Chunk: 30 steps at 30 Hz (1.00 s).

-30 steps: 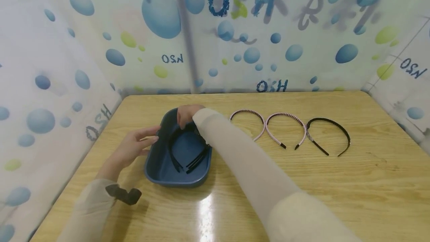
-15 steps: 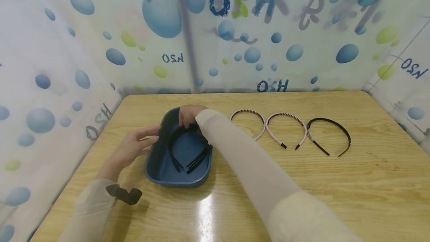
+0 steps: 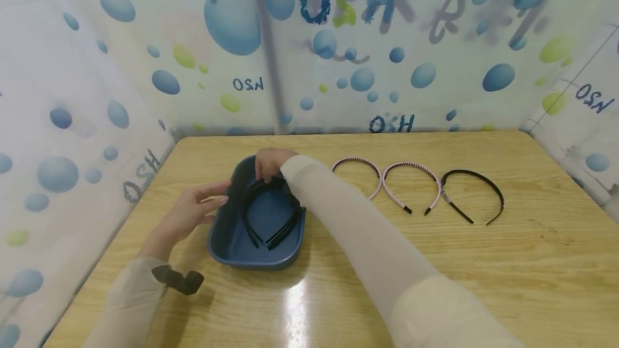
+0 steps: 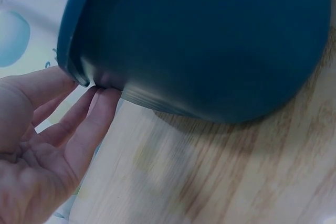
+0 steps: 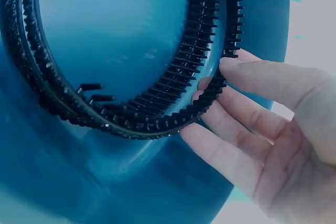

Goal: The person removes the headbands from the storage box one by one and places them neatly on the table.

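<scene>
"What takes up the most room?"

"The wooden bench [image 3: 532, 262], filling the lower part of the head view. Next comes a blue tub [image 3: 272, 211], left of centre"

"And the headbands?"

"In a row right of the tub: a pink one [image 3: 357, 159] partly behind the sleeve, a second pink one [image 3: 408, 164], then a black one [image 3: 471, 172]. More black ones lie inside the tub, and one of those, the toothed headband [image 5: 230, 35], is in the right hand [image 5: 278, 135]"

"Where exactly, against the fingers?"

"At the right of the right wrist view, pinched between thumb and fingers [image 5: 220, 153], its loop stretching off to their left. The gap is just the band's thickness"

"The left hand [image 3: 191, 211]?"

"Fingers nearly straight, a little spread, touching the outside of the tub by its left rim"
</scene>
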{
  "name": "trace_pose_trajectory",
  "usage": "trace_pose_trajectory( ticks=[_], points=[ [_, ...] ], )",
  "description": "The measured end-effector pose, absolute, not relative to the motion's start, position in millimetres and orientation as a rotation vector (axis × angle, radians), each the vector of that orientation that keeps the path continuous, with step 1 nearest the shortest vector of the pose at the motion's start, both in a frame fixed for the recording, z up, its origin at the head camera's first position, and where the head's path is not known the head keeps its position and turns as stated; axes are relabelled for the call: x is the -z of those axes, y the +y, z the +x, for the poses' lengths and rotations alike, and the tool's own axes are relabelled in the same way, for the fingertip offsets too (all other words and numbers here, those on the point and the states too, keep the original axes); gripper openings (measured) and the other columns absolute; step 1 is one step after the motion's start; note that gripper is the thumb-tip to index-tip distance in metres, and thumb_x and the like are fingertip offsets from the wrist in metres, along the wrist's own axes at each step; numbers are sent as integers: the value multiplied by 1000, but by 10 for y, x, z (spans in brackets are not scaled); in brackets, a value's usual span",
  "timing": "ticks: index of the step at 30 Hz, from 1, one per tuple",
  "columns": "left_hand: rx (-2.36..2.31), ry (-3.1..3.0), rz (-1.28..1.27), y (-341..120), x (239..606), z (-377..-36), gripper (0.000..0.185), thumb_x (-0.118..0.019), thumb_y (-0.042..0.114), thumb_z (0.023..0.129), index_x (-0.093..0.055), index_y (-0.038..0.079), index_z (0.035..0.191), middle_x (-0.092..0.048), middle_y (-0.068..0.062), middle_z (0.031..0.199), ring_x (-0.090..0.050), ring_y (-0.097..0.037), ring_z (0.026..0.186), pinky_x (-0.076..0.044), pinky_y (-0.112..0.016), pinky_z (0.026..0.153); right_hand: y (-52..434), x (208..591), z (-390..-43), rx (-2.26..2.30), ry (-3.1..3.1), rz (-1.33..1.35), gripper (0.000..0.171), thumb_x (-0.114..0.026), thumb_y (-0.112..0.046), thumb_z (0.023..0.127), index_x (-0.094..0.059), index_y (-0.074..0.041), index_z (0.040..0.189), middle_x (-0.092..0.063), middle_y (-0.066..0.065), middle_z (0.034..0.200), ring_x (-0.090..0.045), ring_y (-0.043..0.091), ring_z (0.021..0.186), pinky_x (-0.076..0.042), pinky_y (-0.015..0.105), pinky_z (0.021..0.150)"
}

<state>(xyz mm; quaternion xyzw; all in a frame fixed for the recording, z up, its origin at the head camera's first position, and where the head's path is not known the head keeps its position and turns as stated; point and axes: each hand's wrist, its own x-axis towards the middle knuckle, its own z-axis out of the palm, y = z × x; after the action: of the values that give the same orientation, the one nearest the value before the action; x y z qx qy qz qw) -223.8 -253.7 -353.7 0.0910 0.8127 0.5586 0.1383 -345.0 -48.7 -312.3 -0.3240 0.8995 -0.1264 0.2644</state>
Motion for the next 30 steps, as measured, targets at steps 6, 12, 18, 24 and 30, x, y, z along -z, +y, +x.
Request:
trace_pose_trajectory(
  ticks=[6,12,18,24,30],
  points=[
    [-1599,2361,276,-2526,3519,-2246,56,-56,27,93,-36,3,140,-34,-21,140,-33,-37,126,-41,-53,89,-425,2937,-3266,366,2448,-858,29,-60,2,87,-68,-14,110,-61,-2,115,-55,14,104,-46,23,82],
    [-1612,2347,282,-2531,3525,-2250,57,-56,25,93,-34,1,140,-32,-23,140,-32,-38,126,-43,-49,88,-368,2850,-3177,416,2473,-887,29,-60,1,87,-67,-13,112,-61,0,115,-55,15,95,-47,24,67],
    [-1600,2365,285,-2540,3532,-2251,57,-56,25,93,-35,1,140,-33,-22,140,-33,-38,125,-44,-48,87,-360,2811,-3150,435,2481,-918,32,-58,0,88,-67,-16,114,-61,0,116,-55,15,89,-45,27,52],
    [-1580,2381,293,-2545,3533,-2246,57,-56,27,93,-36,1,139,-33,-22,141,-33,-38,125,-43,-50,87,-356,2777,-3133,457,2484,-924,32,-59,-2,87,-66,-17,115,-60,-3,117,-54,12,96,-50,31,60],
    [-1594,2371,293,-2542,3541,-2243,56,-56,26,93,-36,1,139,-34,-21,141,-33,-37,125,-44,-49,87,-341,2737,-3116,435,2509,-963,30,-61,-3,87,-67,-17,112,-61,-3,114,-54,12,94,-50,31,62]
  ],
)
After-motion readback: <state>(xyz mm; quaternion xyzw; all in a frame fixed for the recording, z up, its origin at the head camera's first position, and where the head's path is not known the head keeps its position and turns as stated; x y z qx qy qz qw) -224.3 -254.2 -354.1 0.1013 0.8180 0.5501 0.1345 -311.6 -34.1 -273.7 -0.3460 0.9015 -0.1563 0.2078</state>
